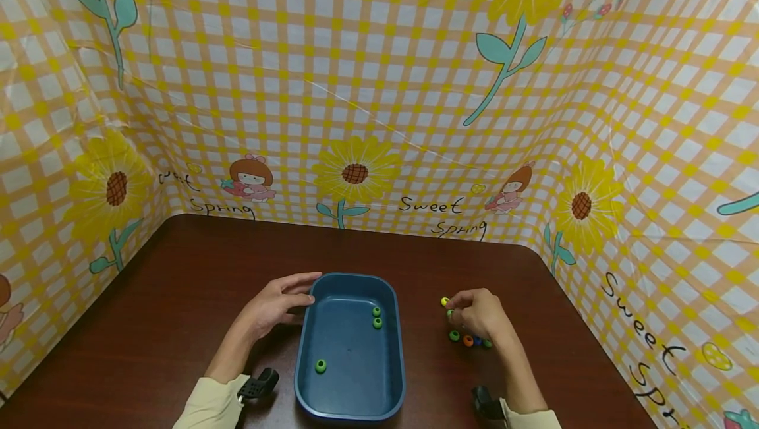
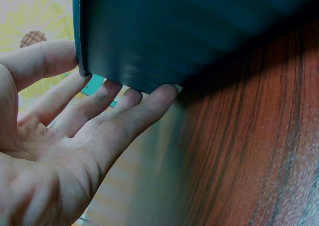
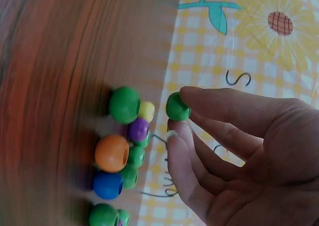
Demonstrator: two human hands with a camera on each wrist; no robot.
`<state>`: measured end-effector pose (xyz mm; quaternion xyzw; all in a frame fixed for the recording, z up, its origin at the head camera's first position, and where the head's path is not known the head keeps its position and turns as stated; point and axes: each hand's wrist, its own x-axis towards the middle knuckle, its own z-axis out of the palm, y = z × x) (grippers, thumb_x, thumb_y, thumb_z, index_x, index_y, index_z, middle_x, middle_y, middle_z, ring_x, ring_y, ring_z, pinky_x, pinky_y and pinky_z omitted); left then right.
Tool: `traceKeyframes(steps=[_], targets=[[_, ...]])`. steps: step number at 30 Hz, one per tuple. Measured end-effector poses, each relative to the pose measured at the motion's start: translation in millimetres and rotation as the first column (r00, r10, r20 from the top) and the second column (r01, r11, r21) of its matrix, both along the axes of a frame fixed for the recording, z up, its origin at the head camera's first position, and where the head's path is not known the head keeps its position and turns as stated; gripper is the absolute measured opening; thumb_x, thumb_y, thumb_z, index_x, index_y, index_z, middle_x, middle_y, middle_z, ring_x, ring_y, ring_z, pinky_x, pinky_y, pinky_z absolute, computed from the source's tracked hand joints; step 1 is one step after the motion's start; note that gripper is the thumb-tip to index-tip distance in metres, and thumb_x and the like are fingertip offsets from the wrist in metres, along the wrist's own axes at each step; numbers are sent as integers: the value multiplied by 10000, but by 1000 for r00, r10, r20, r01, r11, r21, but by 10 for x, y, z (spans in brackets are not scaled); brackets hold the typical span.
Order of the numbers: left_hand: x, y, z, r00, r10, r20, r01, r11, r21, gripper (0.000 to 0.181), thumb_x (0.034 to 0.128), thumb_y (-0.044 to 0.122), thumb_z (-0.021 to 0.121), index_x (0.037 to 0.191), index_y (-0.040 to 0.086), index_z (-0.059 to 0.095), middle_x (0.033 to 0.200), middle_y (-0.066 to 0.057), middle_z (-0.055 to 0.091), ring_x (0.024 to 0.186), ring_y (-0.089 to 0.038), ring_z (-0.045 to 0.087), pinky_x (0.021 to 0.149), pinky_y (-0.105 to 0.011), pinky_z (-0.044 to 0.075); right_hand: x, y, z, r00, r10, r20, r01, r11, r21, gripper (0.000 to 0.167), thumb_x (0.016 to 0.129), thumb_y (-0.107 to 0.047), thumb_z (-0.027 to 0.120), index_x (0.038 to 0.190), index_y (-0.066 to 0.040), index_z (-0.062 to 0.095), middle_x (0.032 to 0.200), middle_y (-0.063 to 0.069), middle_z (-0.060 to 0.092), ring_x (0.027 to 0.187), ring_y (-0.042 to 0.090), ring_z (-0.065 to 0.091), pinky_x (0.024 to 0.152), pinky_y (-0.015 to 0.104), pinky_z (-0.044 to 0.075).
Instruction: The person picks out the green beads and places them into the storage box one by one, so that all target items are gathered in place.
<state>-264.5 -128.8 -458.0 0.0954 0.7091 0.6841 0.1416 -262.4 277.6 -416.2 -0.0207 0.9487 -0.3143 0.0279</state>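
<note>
A blue rectangular tray (image 1: 350, 412) stands on the table with three green beads inside, one of them a green bead (image 1: 321, 366) at the near left. My left hand (image 1: 274, 305) touches the tray's left side near its far corner. In the left wrist view, fairly straight fingers (image 2: 134, 113) rest against the outside of the tray wall (image 2: 149, 41). To the right of the tray, my right hand (image 1: 480, 315) pinches a green bead (image 3: 178, 106) between thumb and fingertips, above the table. Beside it lies a cluster of beads, including an orange bead (image 3: 111, 153) and a blue bead (image 3: 107, 185).
A yellow bead (image 1: 445, 301) lies just left of the right hand. Purple bead (image 3: 139, 129) and several more green ones sit in the cluster. A checked, sunflower-printed cloth (image 1: 284, 106) stands round the back and sides of the dark wooden table (image 1: 237, 251).
</note>
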Motion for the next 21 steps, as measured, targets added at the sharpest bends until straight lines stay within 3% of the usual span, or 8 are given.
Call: traceKeyframes(steps=[5, 12, 21], targets=[[5, -1, 0, 1000, -5, -4, 5, 1000, 1, 520, 1015, 98, 585, 1520, 74, 462, 1503, -228, 511, 1217, -423, 637, 898, -522, 585, 12, -95, -4, 1000, 8, -15, -9, 999, -38, 174, 812, -16, 703, 957, -55, 791, 831, 65, 745, 646, 167, 643, 529, 296, 452], [11, -1, 1, 1000, -8, -3, 8, 1000, 5, 517, 1016, 96, 584, 1518, 75, 464, 1502, -231, 511, 1224, -428, 630, 900, -516, 586, 40, -183, 4, 1000, 19, -8, -20, 997, -72, 172, 830, 1, 686, 960, -46, 789, 734, 39, 714, 609, 157, 624, 496, 271, 401], [11, -4, 7, 1000, -17, -1, 17, 1000, 12, 526, 1016, 87, 580, 1525, 67, 451, 1508, -238, 501, 1232, -432, 623, 895, -506, 589, 69, -284, 45, 998, 58, -6, -58, 993, -104, 164, 859, -52, 724, 1011, -66, 783, 868, 44, 740, 755, 174, 685, 609, 316, 518]])
